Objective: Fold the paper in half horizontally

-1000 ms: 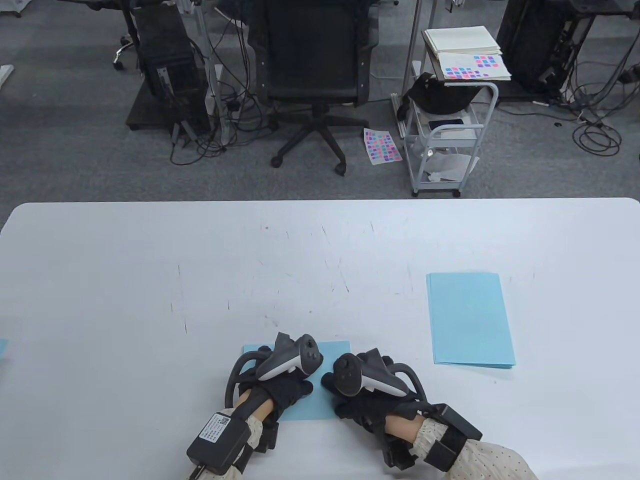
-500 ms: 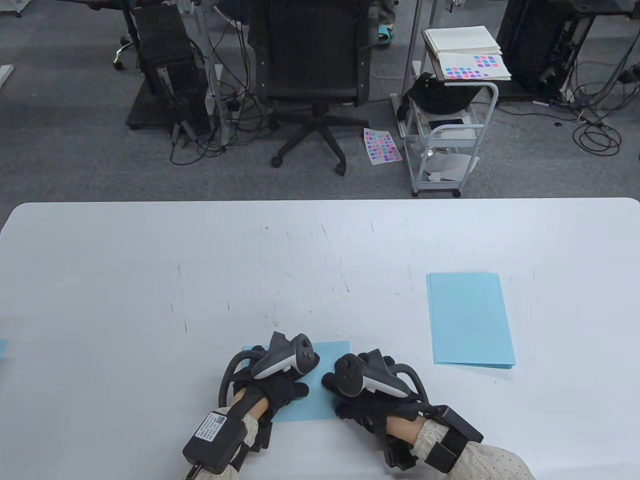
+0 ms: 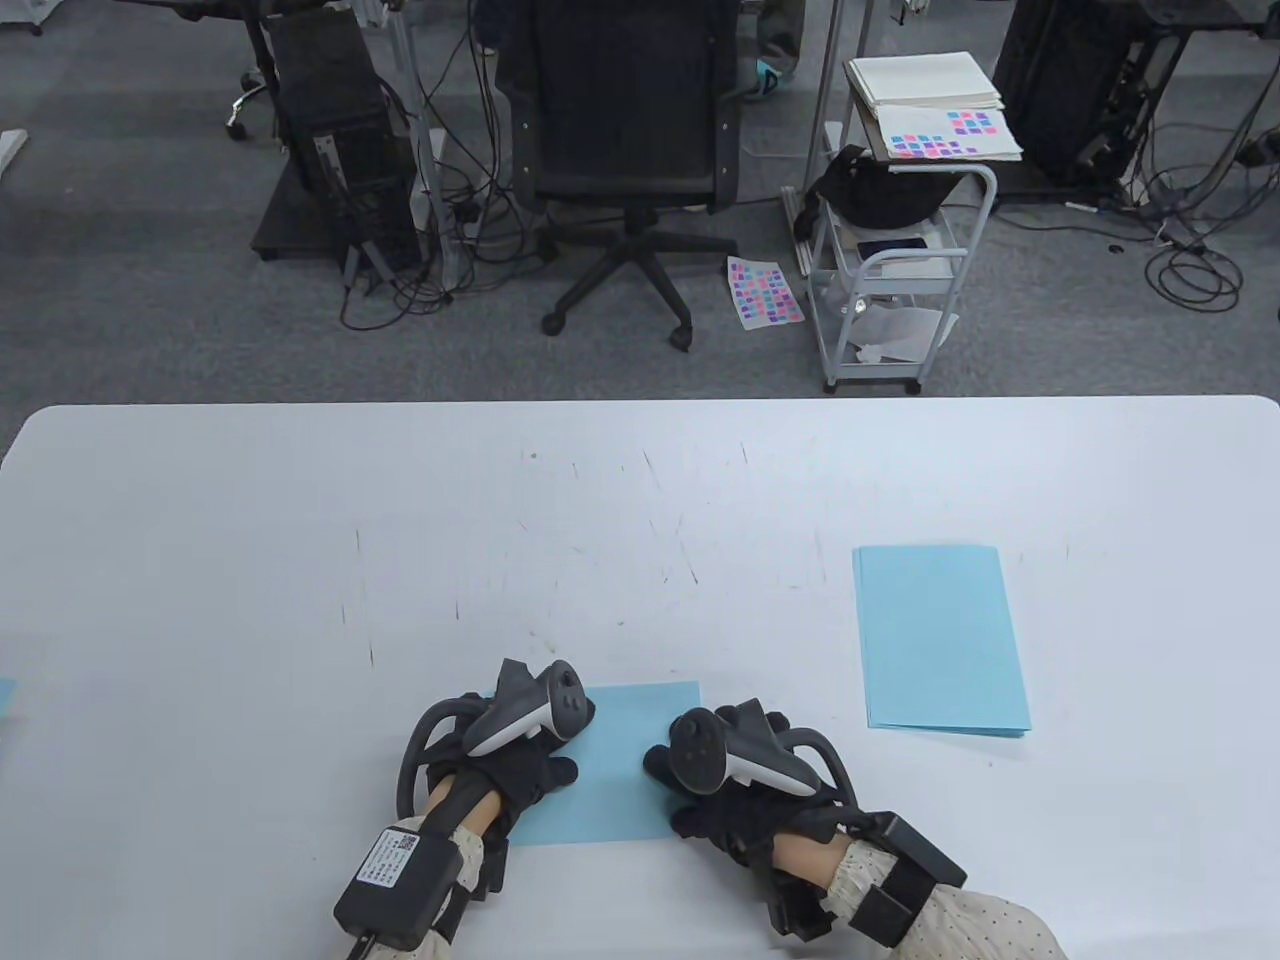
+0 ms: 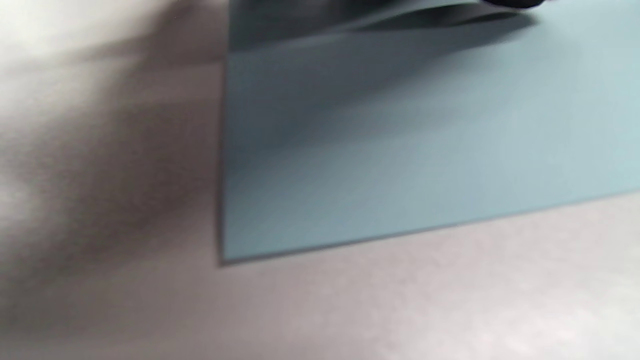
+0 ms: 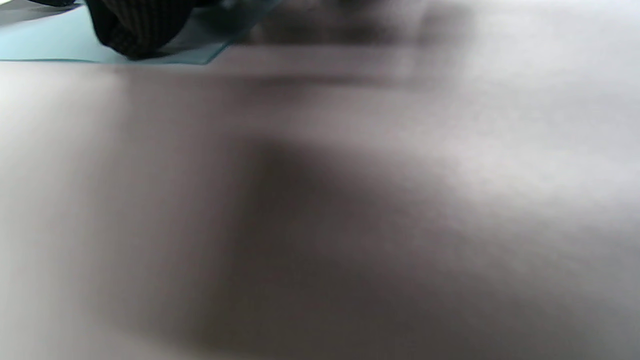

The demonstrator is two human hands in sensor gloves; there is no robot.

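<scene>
In the table view, the blue paper (image 3: 610,775) lay flat on the white table (image 3: 200,560) near its near edge, already showing a half-sheet outline, so I judged the fold made and the crease under pressing. My left hand (image 3: 500,765) rested on the paper's left part and my right hand (image 3: 725,790) on its right edge; whether the fingers lay spread or curled could not be told under the trackers. A stack of blue sheets (image 3: 940,640) lay well apart to the right. In the left wrist view, the paper (image 4: 400,150) showed a sharp corner lying flat on the table, with no finger clearly visible. In the right wrist view, one gloved fingertip (image 5: 135,30) pressed on the paper's corner (image 5: 50,47). I judged the sheet light, thin and prone to sliding on the smooth top; hold was best taken by flat pressure at both ends.
</scene>
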